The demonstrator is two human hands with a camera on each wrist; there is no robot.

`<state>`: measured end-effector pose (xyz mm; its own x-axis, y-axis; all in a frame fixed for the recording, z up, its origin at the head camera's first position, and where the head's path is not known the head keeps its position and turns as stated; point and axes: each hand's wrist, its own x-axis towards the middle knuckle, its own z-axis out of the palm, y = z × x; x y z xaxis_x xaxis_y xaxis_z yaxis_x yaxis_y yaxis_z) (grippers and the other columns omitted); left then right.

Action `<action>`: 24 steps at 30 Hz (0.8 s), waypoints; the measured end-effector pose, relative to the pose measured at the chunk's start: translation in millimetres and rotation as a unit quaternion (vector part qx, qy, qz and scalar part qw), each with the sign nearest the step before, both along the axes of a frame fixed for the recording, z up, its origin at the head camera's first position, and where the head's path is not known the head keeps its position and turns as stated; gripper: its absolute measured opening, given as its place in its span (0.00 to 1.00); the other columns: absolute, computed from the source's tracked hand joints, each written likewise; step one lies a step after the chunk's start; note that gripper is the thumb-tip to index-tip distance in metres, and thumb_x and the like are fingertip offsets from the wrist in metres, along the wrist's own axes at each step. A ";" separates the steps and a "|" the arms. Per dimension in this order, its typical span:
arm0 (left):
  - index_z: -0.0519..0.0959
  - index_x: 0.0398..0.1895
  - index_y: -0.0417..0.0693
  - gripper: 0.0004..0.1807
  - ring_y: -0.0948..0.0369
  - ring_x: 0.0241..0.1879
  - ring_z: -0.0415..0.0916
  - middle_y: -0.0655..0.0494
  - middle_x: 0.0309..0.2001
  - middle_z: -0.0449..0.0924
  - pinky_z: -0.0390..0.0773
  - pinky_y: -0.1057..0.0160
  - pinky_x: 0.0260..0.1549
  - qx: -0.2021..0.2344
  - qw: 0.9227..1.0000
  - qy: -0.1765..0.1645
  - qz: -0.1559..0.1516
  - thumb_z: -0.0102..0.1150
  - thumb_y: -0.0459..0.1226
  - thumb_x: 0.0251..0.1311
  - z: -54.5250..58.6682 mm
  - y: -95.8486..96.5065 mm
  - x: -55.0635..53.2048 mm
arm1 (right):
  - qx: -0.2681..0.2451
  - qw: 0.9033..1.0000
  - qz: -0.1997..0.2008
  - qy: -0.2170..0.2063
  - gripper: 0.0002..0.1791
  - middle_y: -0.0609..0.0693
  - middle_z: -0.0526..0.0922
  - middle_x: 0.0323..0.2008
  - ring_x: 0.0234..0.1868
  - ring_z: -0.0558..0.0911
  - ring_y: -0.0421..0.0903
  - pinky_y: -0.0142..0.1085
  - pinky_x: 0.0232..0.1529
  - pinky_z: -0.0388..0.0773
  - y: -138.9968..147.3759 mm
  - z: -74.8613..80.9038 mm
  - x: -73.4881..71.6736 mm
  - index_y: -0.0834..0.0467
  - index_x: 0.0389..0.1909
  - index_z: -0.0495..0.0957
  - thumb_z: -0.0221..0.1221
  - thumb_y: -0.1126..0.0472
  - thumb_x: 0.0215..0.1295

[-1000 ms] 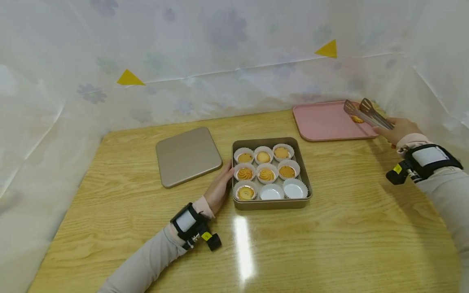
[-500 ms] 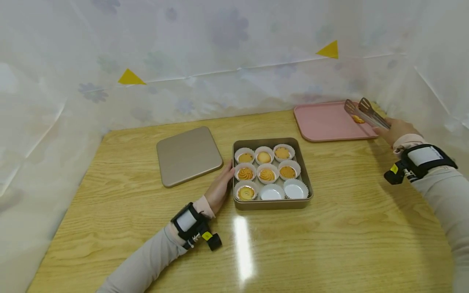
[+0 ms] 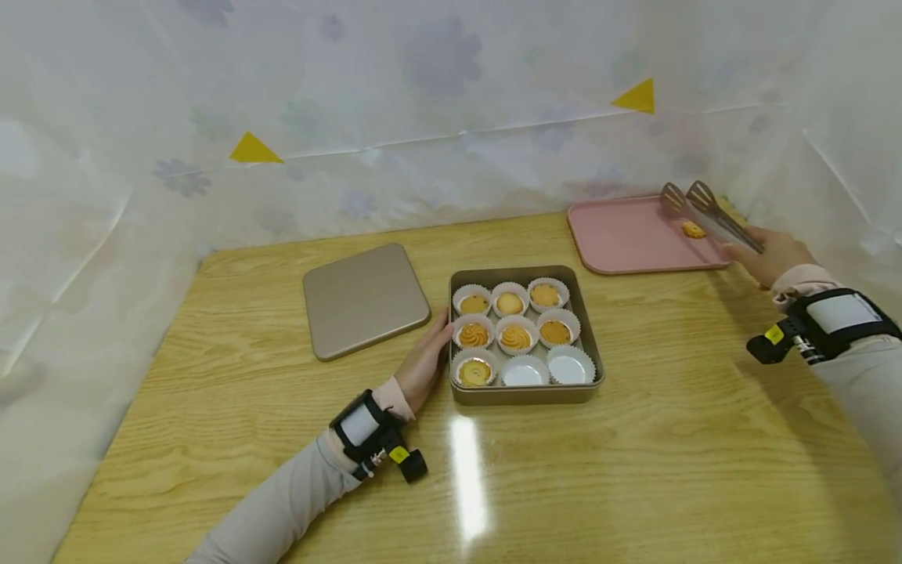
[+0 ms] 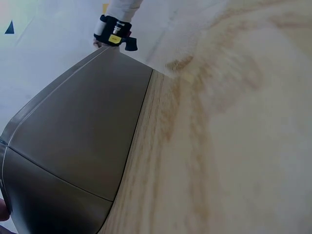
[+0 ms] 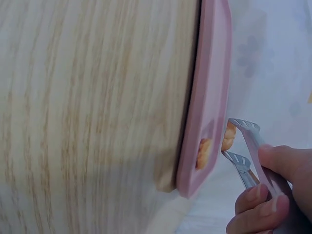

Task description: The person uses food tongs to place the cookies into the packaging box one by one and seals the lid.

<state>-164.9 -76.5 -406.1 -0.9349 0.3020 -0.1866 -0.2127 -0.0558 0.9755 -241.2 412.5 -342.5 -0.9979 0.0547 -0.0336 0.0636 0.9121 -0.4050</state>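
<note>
My left hand point(image 3: 421, 366) rests against the left wall of a square metal tin point(image 3: 524, 395), its fingers along the side. Inside sit white paper cups in rows; most hold a cookie point(image 3: 515, 337), and two at the front right point(image 3: 524, 371) are bare. My right hand point(image 3: 778, 257) grips metal tongs point(image 3: 733, 227), with the slotted heads apart above the right end of a pink tray point(image 3: 627, 235). One cookie point(image 5: 203, 153) lies on the tray; another cookie point(image 5: 228, 136) shows between the tong heads in the right wrist view.
The tin's lid point(image 3: 366, 301) lies flat on the wooden table point(image 3: 634, 470), left of the tin. A pale flower-patterned sheet point(image 3: 423, 94) with yellow triangles hangs behind the table and at its sides.
My right hand has lifted the tongs slightly, and their heads now stand higher over the tray, uncovering the cookie below. The left hand and tin stay put.
</note>
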 end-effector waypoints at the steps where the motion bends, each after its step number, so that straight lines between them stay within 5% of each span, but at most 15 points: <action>1: 0.40 0.77 0.41 0.33 0.54 0.76 0.26 0.47 0.78 0.32 0.32 0.53 0.74 0.000 1.000 0.001 0.000 0.35 0.42 0.76 0.2 -0.1 0.0 | -0.002 1.000 0.007 0.005 0.39 0.81 0.69 0.42 0.16 0.74 0.52 0.41 0.16 0.70 -1.7 1.8 2.0 0.72 0.71 0.49 0.43 0.45 0.74; 5: 0.40 0.77 0.41 0.33 0.53 0.76 0.26 0.47 0.78 0.32 0.32 0.53 0.74 0.003 1.000 0.003 0.001 0.35 0.42 0.76 0.5 -0.4 -0.7 | -0.013 0.999 0.035 0.017 0.38 0.73 0.74 0.29 0.13 0.73 0.51 0.41 0.13 0.70 -11.5 9.7 10.8 0.71 0.71 0.52 0.47 0.46 0.74; 8: 0.40 0.77 0.41 0.33 0.54 0.76 0.27 0.47 0.78 0.32 0.32 0.53 0.74 0.004 1.000 0.000 0.001 0.35 0.42 0.76 0.8 -0.4 -1.0 | -0.008 0.998 0.056 0.019 0.38 0.74 0.75 0.31 0.13 0.74 0.50 0.41 0.14 0.71 -20.3 15.9 18.0 0.70 0.72 0.53 0.48 0.47 0.73; 12: 0.39 0.77 0.42 0.33 0.55 0.76 0.26 0.48 0.78 0.32 0.32 0.54 0.74 0.003 1.000 -0.005 0.000 0.35 0.42 0.76 1.3 -0.3 -0.7 | -0.006 0.997 0.071 0.014 0.39 0.82 0.71 0.46 0.13 0.74 0.51 0.41 0.16 0.70 -35.2 22.9 32.2 0.68 0.73 0.49 0.47 0.47 0.74; 16: 0.39 0.77 0.41 0.33 0.53 0.76 0.26 0.47 0.78 0.31 0.32 0.53 0.74 0.005 1.000 -0.001 -0.002 0.35 0.42 0.76 0.7 -0.8 -0.9 | -0.011 0.997 0.082 0.012 0.39 0.74 0.75 0.36 0.12 0.71 0.48 0.38 0.14 0.68 -49.1 27.9 47.5 0.65 0.75 0.46 0.46 0.47 0.75; 24: 0.40 0.77 0.42 0.33 0.55 0.76 0.27 0.48 0.78 0.32 0.33 0.54 0.74 0.001 1.000 -0.004 -0.001 0.34 0.43 0.77 0.3 -1.5 -1.5 | 0.012 0.979 0.161 0.127 0.28 0.55 0.71 0.21 0.11 0.62 0.37 0.32 0.12 0.61 -74.5 28.2 74.5 0.66 0.68 0.64 0.54 0.59 0.72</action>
